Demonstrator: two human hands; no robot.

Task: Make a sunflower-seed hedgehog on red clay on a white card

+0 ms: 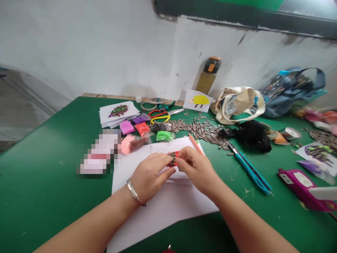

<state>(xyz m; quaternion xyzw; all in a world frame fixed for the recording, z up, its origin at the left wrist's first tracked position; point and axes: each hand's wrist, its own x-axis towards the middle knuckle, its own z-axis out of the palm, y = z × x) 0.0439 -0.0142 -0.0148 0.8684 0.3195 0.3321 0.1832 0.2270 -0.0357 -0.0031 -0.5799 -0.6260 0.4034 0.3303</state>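
A small red piece point(177, 154) covered with striped seeds point(172, 158) lies on white paper point(158, 207) in the middle. My left hand point(150, 174) is at its left side, fingers stretched toward it and thumb apart beneath. Over its right edge, my right hand point(196, 168) has thumb and forefinger pinched together; whatever sits between those fingertips is too small to make out. An orange pencil point(195, 143) lies just behind my right hand. Behind the paper are a loose pile of seeds point(205, 131) and coloured clay packets, including a green one point(164, 136).
Scissors point(161, 118) lie at the back near a seed-decorated card point(118, 110). A bottle point(207, 75) stands by the wall, behind a yellow hedgehog card point(197, 101). Rightward are a cloth bag point(238, 105), a blue cutter point(250, 168) and a magenta device point(305, 189). A blurred-out object point(100, 153) lies left.
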